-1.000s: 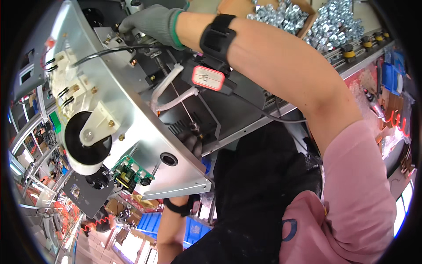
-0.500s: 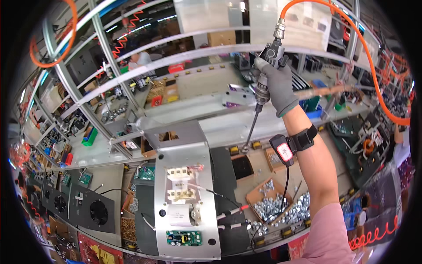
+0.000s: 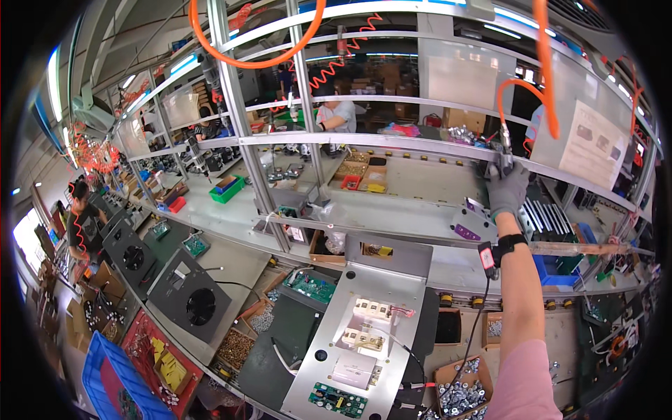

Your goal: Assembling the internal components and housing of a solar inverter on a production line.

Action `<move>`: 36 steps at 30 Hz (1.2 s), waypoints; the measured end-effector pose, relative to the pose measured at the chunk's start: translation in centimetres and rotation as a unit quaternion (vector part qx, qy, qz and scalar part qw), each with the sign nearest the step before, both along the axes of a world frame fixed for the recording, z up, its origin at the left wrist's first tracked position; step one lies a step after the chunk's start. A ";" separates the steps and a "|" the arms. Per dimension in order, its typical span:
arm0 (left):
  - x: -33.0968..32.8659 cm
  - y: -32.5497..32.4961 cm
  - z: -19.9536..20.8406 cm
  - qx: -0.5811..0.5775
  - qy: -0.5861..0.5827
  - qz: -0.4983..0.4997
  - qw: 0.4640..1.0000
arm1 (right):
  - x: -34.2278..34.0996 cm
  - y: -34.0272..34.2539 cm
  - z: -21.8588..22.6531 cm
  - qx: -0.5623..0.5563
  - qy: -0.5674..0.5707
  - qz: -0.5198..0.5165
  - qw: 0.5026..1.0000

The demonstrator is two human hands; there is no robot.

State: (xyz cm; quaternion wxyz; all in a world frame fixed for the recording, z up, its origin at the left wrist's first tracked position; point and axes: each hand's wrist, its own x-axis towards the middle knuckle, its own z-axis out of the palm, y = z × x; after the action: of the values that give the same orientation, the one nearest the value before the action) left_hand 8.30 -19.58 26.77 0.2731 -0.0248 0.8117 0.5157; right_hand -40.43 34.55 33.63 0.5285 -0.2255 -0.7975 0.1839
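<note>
High on the right, my right hand (image 3: 508, 190), in a grey glove, is closed around a pneumatic screwdriver (image 3: 505, 148) beside a metal frame rail. An orange air hose runs up from its top; its lower part and bit are hidden behind the hand. Below and left of the hand a silver metal panel (image 3: 329, 350) lies on the bench. It carries white terminal-like blocks (image 3: 371, 309), a pale cylindrical capacitor (image 3: 353, 369) and a green circuit board (image 3: 337, 400). Cables come off its right side. My left hand is out of view.
A box of bolts and nuts (image 3: 462, 392) stands right of the panel. Dark fan panels (image 3: 192, 297) line the bench to the left, with a blue crate (image 3: 115, 378) at lower left. Metal uprights (image 3: 241, 105) and hanging hoses cross above. A person (image 3: 84, 217) stands far left.
The view has swung left, bringing a person and a blue crate into sight. My right hand has moved with the screwdriver up to the frame rail; the long bit no longer shows.
</note>
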 end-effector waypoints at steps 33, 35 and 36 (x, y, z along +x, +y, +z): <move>-3.1 -3.5 -6.9 -0.002 0.176 0.110 0.978 | 3.0 7.0 3.2 0.030 -0.169 0.177 0.969; -1.6 -3.3 -7.8 -0.024 0.174 0.122 0.977 | 7.0 4.9 0.6 0.092 -0.116 0.288 0.946; -0.1 -3.4 -8.2 -0.007 0.148 0.113 0.983 | 8.3 2.7 -2.6 0.098 -0.090 0.400 0.907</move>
State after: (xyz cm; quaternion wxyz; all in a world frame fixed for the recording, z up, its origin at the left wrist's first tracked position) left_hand 8.23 -22.95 18.58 0.0901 -0.0413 0.8387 0.5355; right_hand -32.11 37.21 31.00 0.3558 0.1498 -0.8789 0.2802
